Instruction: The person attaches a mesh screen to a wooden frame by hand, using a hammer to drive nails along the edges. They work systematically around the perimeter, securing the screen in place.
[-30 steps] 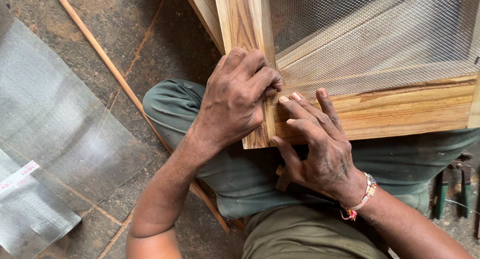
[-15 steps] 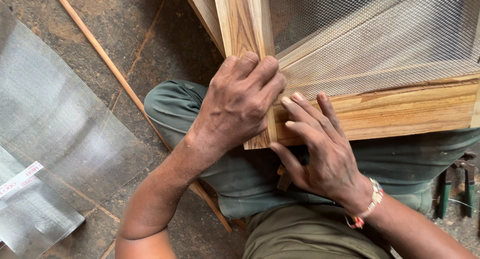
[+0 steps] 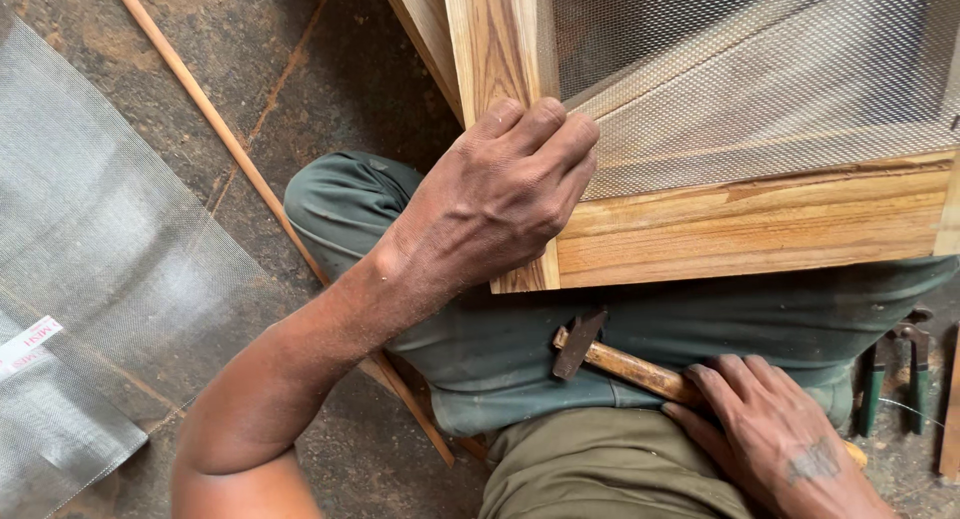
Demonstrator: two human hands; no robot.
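Observation:
A wooden frame covered with fine wire mesh rests across my lap. My left hand presses down on the frame's near-left corner, fingers curled over the edge of the mesh. A hammer with a wooden handle and dark metal head lies on my green-trousered thigh below the frame. My right hand has its fingers on the hammer's handle, wrapping around it.
A sheet of loose grey mesh lies on the stone floor at the left. A thin wooden strip runs diagonally across the floor beside my leg. Green-handled pliers lie at the right edge.
My right hand has left the frame's lower rail and dropped to my lap, where it now grips the hammer handle. My left hand stays pressed on the frame corner.

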